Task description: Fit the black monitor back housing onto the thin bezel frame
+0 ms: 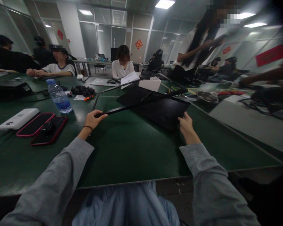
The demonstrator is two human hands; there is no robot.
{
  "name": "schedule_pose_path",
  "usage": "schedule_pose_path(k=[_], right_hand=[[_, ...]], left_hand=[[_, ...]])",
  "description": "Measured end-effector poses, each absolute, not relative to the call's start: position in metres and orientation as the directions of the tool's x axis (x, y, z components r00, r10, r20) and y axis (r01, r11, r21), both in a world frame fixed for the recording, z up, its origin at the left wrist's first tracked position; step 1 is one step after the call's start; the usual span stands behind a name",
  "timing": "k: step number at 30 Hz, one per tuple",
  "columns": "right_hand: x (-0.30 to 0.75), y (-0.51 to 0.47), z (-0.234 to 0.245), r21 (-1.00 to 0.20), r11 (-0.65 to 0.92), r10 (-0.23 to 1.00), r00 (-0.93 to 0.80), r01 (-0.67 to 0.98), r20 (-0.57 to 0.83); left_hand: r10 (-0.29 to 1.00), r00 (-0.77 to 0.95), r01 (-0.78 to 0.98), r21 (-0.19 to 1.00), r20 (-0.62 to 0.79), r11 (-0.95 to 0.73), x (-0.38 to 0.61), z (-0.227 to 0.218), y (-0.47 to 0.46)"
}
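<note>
A thin black rectangular frame [129, 107] is tilted above the table, its near left corner gripped between the thumb and fingers of my left hand [93, 121]. Under and behind it lies a flat black sheet [163, 110], partly covered by the frame's near bar. My right hand [187, 128] has its fingers closed at the sheet's near right edge, pinching it. Whether the sheet is cloth or a stiff panel I cannot tell.
On the green table [132, 153], a water bottle [61, 99], a white power bank [20, 118] and two red-edged phones [49, 133] stand left. Beyond are a white box [151, 84] and dark cables [83, 91]. A metal bowl [206, 96] is right. Several people sit or stand around.
</note>
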State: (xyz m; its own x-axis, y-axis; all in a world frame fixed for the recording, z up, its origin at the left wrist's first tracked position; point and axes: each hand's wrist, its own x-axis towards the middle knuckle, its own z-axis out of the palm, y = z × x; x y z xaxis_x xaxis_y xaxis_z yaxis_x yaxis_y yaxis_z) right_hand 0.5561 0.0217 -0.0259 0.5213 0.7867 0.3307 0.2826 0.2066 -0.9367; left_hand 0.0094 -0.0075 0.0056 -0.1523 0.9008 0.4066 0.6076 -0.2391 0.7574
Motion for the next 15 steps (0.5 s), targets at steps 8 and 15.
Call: schedule_pose_path(k=[8, 15], right_hand=[[0.524, 0.029, -0.009, -0.98, -0.006, 0.927, 0.37, 0.197, 0.068], [0.534, 0.036, -0.017, -0.925, 0.105, 0.949, 0.243, 0.365, 0.203]], left_hand=[[0.851, -0.112, 0.712, 0.639, 0.512, -0.291, 0.016, 0.01, -0.014], [0.853, -0.098, 0.775, 0.577, 0.512, -0.257, 0.019, 0.015, -0.019]])
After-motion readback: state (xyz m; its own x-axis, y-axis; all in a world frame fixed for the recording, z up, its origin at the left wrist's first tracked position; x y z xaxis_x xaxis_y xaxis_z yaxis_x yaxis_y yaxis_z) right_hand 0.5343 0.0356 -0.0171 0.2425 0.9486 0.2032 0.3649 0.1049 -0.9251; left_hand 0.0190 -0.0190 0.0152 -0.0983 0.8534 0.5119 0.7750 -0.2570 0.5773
